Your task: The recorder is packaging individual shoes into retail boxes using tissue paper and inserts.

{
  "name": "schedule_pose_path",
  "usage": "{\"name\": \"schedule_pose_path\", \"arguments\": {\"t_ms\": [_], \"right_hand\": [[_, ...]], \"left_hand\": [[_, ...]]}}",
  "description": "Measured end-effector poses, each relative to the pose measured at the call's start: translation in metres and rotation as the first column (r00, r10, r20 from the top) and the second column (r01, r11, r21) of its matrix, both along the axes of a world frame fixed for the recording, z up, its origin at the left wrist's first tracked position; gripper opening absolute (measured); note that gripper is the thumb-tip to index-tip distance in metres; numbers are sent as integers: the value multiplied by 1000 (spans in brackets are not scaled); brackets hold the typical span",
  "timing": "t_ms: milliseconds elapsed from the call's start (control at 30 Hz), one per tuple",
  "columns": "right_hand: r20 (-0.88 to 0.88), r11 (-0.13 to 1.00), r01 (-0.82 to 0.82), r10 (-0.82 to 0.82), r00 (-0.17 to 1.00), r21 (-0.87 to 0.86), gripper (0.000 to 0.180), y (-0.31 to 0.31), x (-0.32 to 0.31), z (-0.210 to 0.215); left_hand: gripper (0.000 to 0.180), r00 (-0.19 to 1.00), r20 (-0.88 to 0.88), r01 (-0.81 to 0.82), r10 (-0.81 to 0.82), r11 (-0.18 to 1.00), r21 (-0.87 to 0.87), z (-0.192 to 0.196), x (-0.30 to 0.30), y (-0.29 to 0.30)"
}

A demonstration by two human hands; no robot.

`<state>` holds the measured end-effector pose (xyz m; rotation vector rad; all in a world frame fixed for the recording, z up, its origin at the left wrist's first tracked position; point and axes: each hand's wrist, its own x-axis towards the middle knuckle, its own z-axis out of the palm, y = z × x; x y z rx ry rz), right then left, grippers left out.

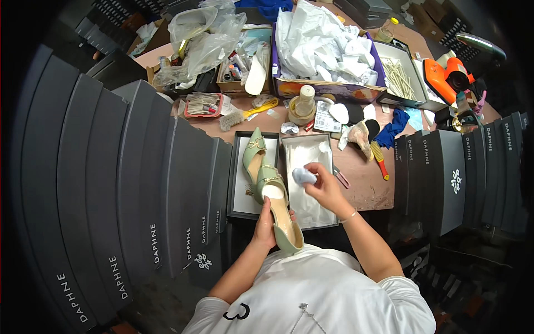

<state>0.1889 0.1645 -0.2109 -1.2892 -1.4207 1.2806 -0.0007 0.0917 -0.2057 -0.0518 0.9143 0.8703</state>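
My left hand (264, 229) is closed around the middle of a pale green pointed shoe (288, 236), its heel end toward me and a gold chain trim across its front. My right hand (327, 192) pinches a crumpled whitish wad (303, 176), probably paper, just right of the shoe's toe part. A second green shoe (254, 147) lies in the dark shoebox part (238, 207) at the left, partly behind the held one. Below my right hand is an open box part (292, 142) lined with white tissue paper (311, 207).
Tall stacks of dark shoeboxes (142, 183) rise at the left, and more boxes (439, 183) stand at the right. Farther back are a purple carton (334, 92) heaped with white paper, a yellow-handled brush (267, 104), a red-and-yellow brush (380, 161) and a box of thin sticks (397, 78).
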Motion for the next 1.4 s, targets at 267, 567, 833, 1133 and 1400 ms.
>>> {"name": "schedule_pose_path", "arguments": {"t_ms": [267, 567, 833, 1133, 1400], "right_hand": [[462, 872, -314, 117, 879, 375, 34, -40, -1, 34], [419, 917, -56, -125, 899, 395, 42, -28, -6, 14], [277, 983, 76, -121, 953, 169, 56, -19, 21, 22], [751, 968, 100, -242, 614, 231, 57, 29, 164, -4], [998, 782, -622, 14, 59, 26, 29, -14, 31, -58]], "left_hand": [[57, 992, 13, 128, -129, 991, 47, 8, 34, 1], [46, 978, 68, 193, -196, 980, 48, 16, 34, -11], [45, 944, -34, 327, -327, 920, 216, 13, 62, -3], [55, 637, -768, 219, 65, 940, 262, -95, -48, 80], [31, 827, -556, 176, -86, 978, 110, -90, -61, 86]]}}
